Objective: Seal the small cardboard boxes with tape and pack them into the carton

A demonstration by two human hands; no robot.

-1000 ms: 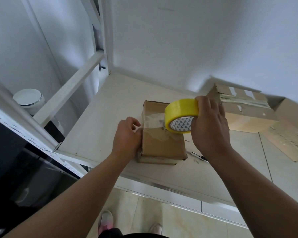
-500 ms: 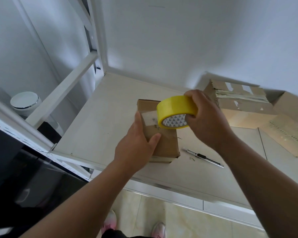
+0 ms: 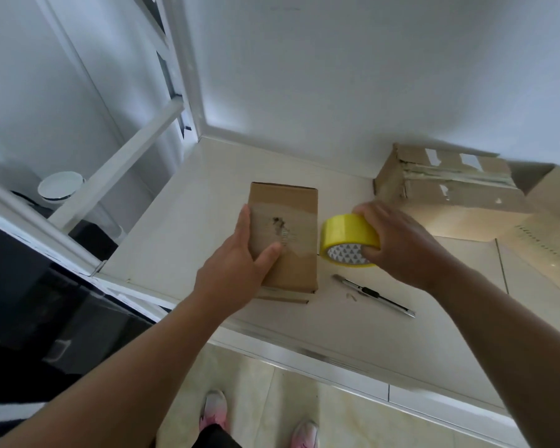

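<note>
We see the small box (image 3: 283,234) lying lengthwise on the pale shelf (image 3: 188,227), near the front edge and a little left of centre, with a cloudy band of clear tape across its top and a dark scuff in the middle of that band. The left hand (image 3: 236,266) grips the box at its 7 o'clock corner: the thumb lies across the top face and the fingers run along the left side. We cannot tell whether the box sits flat or is tipped up at the near end. At 3 o'clock from the box, just beside its right edge, the right hand (image 3: 398,240) clasps the yellow tape roll (image 3: 348,236), fingers curled over the rim and the thumb tucked into the white patterned core. We cannot make out whether a strand of tape runs from roll to box. A slim knife (image 3: 374,294) lies on the shelf at 4 o'clock from the box, below the roll and apart from both hands. The carton (image 3: 450,192) stands at 2 o'clock, against the white wall, its flaps carrying scraps of old tape. At 9 o'clock, beyond the white frame, sits a round white bin (image 3: 60,185). At 6 o'clock, down on the tiled floor, two pink shoes (image 3: 214,412) show.
</note>
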